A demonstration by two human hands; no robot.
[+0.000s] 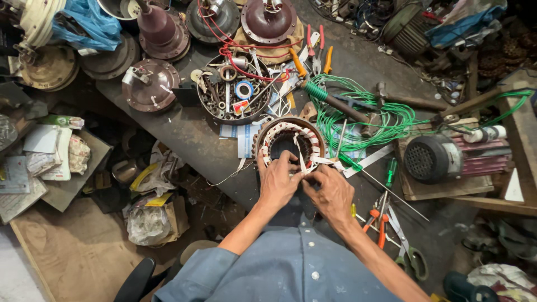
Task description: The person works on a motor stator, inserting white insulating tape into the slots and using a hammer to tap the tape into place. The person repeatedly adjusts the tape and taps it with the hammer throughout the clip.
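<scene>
Both hands, my left hand (278, 182) and right hand (331, 193), pinch white paper strips (302, 159) at the near rim of the round motor winding (288, 140) just ahead, several strips seated, others seemingly left, green wire (363, 114) lying beyond.

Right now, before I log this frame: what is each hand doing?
Left hand: fingers closed on the rim of the ring-shaped stator.
Right hand: fingers pinched on a white strip at the stator's edge.
</scene>
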